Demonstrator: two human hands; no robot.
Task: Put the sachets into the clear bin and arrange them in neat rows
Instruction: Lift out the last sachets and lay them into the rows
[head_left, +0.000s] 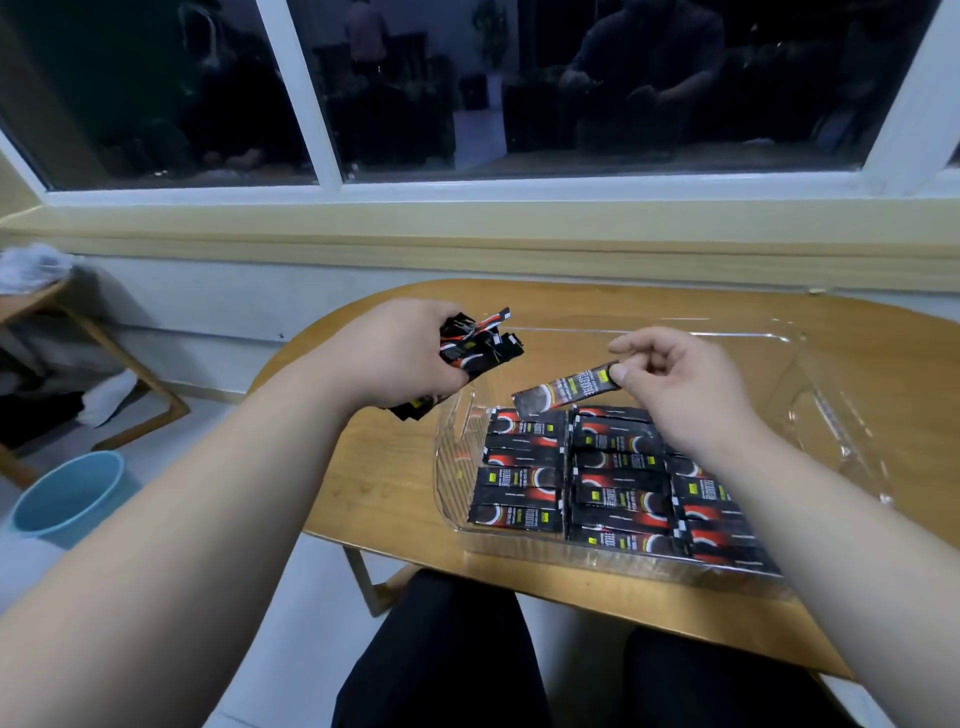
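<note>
My right hand (680, 384) pinches one sachet (563, 389) by its end, held tilted above the clear bin (453, 447). My left hand (400, 358) grips a bunch of sachets (478, 345) just outside the bin's left wall. Rows of sachets (618, 488) lie flat in the bin's near half. The bin sits on the bench (384, 467).

A clear bin (753, 374) sits on a wooden tabletop (384, 467). The far half of the bin's floor is open from above, fenced by low clear walls. The near half is covered by rows of sachets (613, 483) lying flat in three columns. A left hand (395, 353) gripping a bundle of sachets (478, 348) hangs at the bin's far left corner. A right hand (680, 384) pinching a single sachet (566, 389) hangs above the far end of the rows. The right forearm (831, 545) crosses the bin's near right corner. Left of the bin, open wood runs to the tabletop's rounded edge.
</note>
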